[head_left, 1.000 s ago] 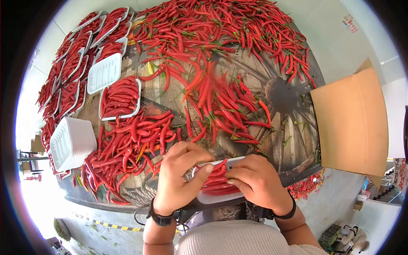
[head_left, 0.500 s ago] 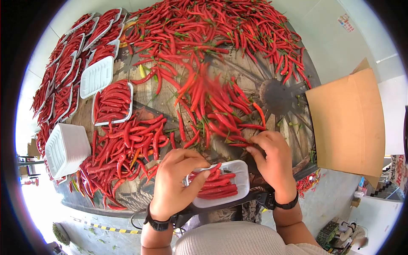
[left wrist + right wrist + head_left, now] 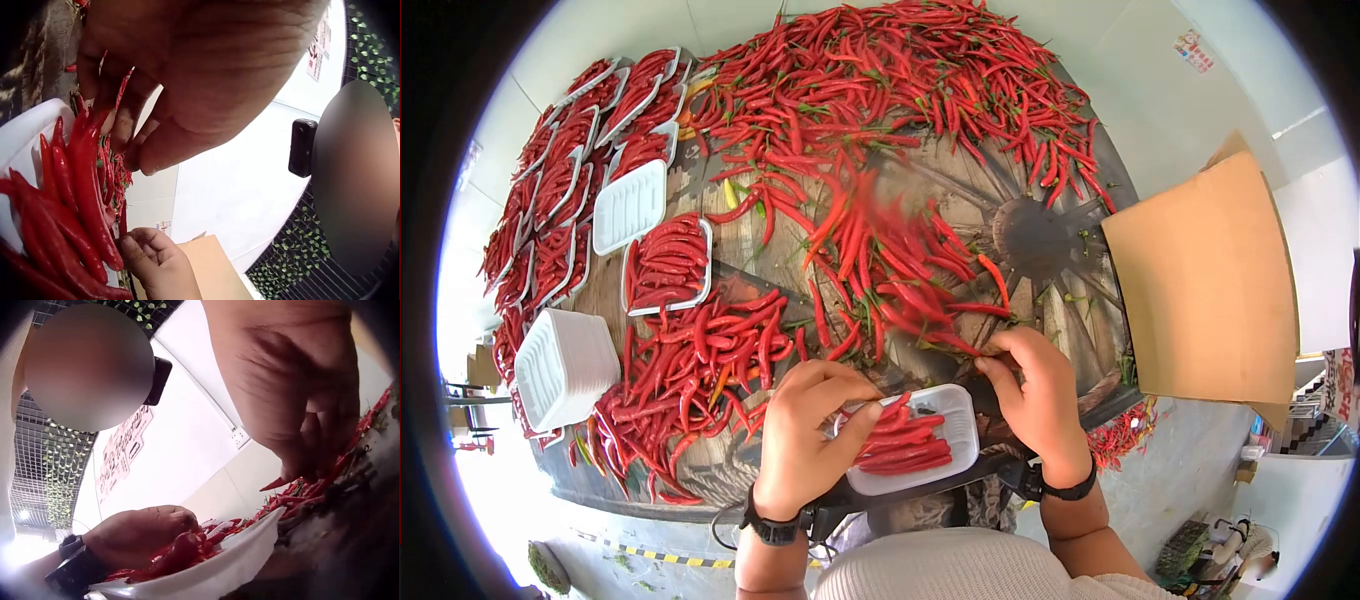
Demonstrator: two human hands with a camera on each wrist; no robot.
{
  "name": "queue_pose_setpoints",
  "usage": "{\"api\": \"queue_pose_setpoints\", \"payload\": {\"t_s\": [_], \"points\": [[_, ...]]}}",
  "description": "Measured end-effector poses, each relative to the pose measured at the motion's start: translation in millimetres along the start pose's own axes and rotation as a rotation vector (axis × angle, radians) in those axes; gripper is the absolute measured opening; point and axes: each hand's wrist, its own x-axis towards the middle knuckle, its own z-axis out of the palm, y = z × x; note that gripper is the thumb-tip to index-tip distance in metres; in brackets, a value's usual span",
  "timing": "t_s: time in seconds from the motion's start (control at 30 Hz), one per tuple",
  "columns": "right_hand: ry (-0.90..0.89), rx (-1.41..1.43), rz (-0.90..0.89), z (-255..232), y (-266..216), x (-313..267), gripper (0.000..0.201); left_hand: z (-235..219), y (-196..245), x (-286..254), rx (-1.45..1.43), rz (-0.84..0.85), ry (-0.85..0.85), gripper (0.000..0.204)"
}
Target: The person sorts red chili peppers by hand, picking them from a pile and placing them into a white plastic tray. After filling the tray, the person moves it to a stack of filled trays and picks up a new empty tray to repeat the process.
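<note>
A white plastic tray (image 3: 962, 440) partly filled with red chili peppers (image 3: 905, 455) sits at the table's near edge. Curled over its left end, my left hand (image 3: 810, 430) holds the tray corner, thumb by the peppers. In the left wrist view, the fingers (image 3: 128, 119) hang close to the pepper tips. Right of the tray, my right hand (image 3: 1040, 395) pinches the end of a red chili (image 3: 952, 341) at the near edge of the loose pile. A pepper tip (image 3: 275, 485) shows beside the right fingertips in the right wrist view.
Left of the tray lies a heap of peppers (image 3: 690, 370), with stacked trays (image 3: 565, 365) beyond. A filled tray (image 3: 668, 262), a bare tray (image 3: 630, 207) and several packed ones stand farther back. Loose chilies (image 3: 890, 70) cover the far table. A cardboard box (image 3: 1205, 290) stands right.
My right hand has left the tray and moved right and forward to the loose chilies, pinching one. My left hand stays at the tray's left end.
</note>
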Motion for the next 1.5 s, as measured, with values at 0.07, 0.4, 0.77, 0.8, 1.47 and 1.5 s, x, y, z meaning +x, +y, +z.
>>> {"api": "queue_pose_setpoints", "payload": {"t_s": [0.07, 0.4, 0.77, 0.8, 1.47, 1.5], "points": [[0.057, 0.149, 0.113, -9.9, -5.5, -2.9, 0.016, -0.4, 0.3, -0.7, -0.008, -0.010, 0.000, 0.015], [1.533, -0.482, -0.067, -204.1, 0.9, -23.5, 0.017, 1.1, 3.7, -2.6, -0.004, -0.005, 0.010, 0.014], [0.528, -0.400, -0.104, -102.4, -2.3, 9.3, 0.012, 1.2, 0.6, -3.8, 0.001, -0.029, 0.049, 0.013], [0.295, -0.322, -0.096, -78.8, -15.7, 16.8, 0.007, 1.0, 0.3, -3.6, 0.011, -0.025, 0.035, 0.013], [-0.076, -0.011, -0.022, 6.1, -11.6, 18.2, 0.030, -1.4, 1.9, -2.7, -0.018, 0.023, -0.028, 0.012], [-0.079, -0.011, -0.020, 2.5, -16.3, 18.5, 0.030, -1.3, 2.0, -2.7, -0.018, 0.032, -0.033, 0.012]]}}
